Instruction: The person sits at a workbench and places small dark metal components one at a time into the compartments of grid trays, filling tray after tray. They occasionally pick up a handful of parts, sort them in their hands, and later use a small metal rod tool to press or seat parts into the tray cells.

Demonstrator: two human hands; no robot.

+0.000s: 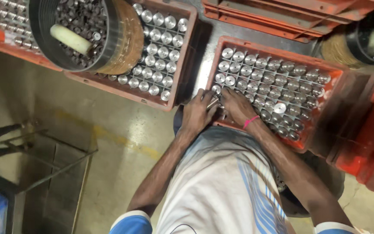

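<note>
An orange crate in front of me holds several shiny metal cylinders standing upright in a grid. Both hands rest at its near left corner. My left hand is curled around a few metal cylinders at the crate's edge. My right hand, with a pink band on the wrist, presses its fingers down among the cylinders in the corner cells; whether it grips one is hidden by the fingers.
A second orange crate of cylinders stands at left, with a round black basket of small parts and a white rod on it. More orange crates lie behind and at right. A metal frame stands on the concrete floor at lower left.
</note>
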